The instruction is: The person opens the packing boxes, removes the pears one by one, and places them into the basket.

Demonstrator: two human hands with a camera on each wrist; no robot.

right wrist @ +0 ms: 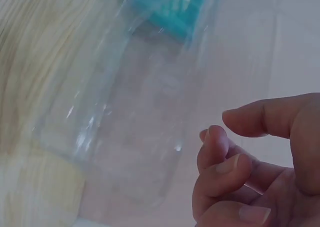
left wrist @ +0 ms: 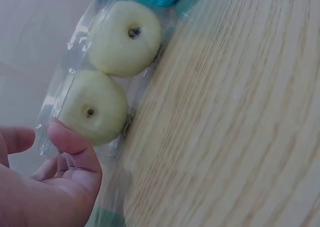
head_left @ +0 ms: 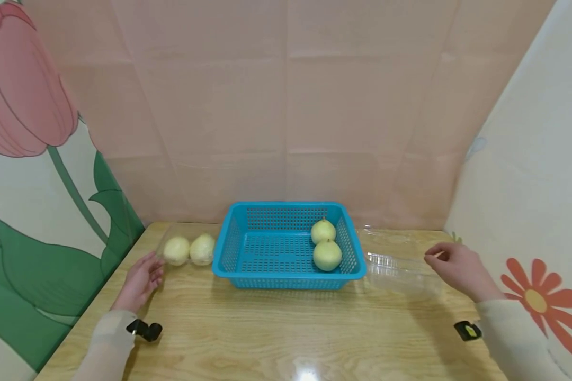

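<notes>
Two pale yellow-green pears [head_left: 177, 251] sit side by side in a clear plastic box [left wrist: 75, 57] left of the blue basket. At the box's near-left end is my left hand [head_left: 140, 280], fingers loosely bent; the wrist view shows fingertips right against the plastic, though contact is hard to tell. The blue basket [head_left: 286, 275] holds two more pears [head_left: 327, 255], stems up, along its right side. To its right lies a second clear plastic box [head_left: 405, 275], see-through. Beside that box's right end hovers my right hand [head_left: 457, 266], fingers bent, a gap between thumb and forefinger.
All of it stands on a wood-grain table [head_left: 276, 333] against a pink wall covering [head_left: 286, 132]. Printed side panels bound the table: a tulip [head_left: 28, 84] on the left, a red flower [head_left: 536, 300] on the right. Each wrist carries a small black device.
</notes>
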